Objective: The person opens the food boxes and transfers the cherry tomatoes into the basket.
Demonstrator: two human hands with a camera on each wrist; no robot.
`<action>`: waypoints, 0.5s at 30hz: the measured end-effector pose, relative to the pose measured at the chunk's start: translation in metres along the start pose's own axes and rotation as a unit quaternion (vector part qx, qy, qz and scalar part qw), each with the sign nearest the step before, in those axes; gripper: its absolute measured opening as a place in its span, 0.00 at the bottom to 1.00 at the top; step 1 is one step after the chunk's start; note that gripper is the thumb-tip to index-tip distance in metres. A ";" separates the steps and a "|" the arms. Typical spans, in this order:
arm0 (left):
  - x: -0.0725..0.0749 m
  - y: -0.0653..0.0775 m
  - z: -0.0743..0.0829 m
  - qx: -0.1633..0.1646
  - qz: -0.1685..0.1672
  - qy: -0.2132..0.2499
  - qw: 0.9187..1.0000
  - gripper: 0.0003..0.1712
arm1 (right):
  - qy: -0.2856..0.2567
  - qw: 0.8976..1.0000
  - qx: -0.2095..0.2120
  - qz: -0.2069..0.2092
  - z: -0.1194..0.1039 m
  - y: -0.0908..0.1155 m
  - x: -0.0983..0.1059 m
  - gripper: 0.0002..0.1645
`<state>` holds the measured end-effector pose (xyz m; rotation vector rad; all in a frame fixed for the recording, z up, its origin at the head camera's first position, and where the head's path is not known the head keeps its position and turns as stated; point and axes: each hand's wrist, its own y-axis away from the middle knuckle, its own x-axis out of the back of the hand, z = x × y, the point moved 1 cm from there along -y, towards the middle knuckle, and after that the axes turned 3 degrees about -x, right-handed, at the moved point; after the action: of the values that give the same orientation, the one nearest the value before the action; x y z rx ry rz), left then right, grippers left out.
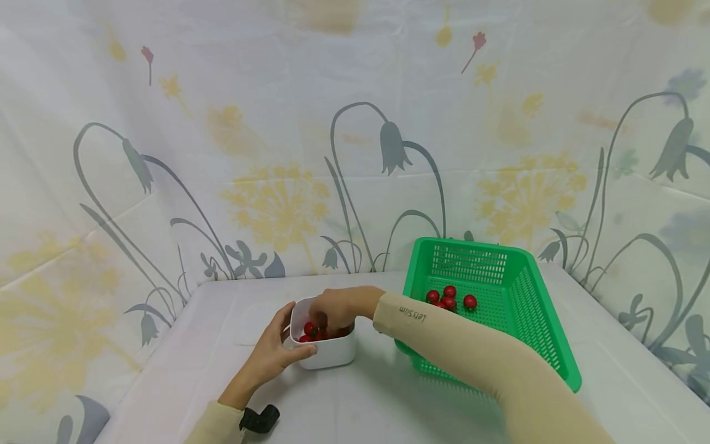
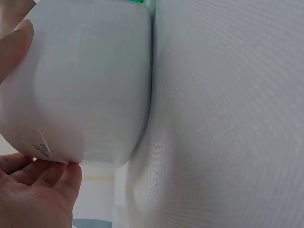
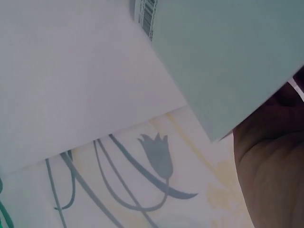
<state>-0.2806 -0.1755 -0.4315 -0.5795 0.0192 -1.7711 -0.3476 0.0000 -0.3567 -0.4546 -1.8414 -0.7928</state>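
Observation:
A white square-cornered container (image 1: 327, 356) stands on the white table, with several cherry tomatoes (image 1: 309, 329) inside. My left hand (image 1: 273, 351) grips it from the left, thumb along the front rim and fingers round the far side. In the left wrist view, the fingertips (image 2: 71, 167) press on the container wall (image 2: 90, 85). My right hand (image 1: 335, 308) reaches down over the rim into the container, fingers bent among the tomatoes. Its fingertips are hidden there, so I cannot tell whether they hold one. In the right wrist view, the container's outer wall (image 3: 228, 52) covers most of that hand.
Right of the container is a green perforated basket (image 1: 546, 327), with several cherry tomatoes (image 1: 470, 301) near its left side. The right forearm (image 1: 466, 345) crosses over the basket's near left corner. A flower-printed cloth (image 1: 360, 185) hangs behind the table.

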 end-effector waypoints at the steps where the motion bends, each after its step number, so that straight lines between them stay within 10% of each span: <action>1: 0.000 0.000 0.000 0.002 0.000 -0.001 1.000 0.56 | 0.002 1.000 -0.003 0.004 0.000 0.000 0.001 0.10; 15: 0.000 -0.001 0.000 0.009 0.000 -0.003 1.000 0.57 | 0.002 1.000 -0.011 -0.009 0.002 -0.001 -0.005 0.12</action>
<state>-0.2811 -0.1750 -0.4311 -0.5715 -0.0017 -1.7674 -0.3480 0.0009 -0.3622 -0.4498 -1.8370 -0.8260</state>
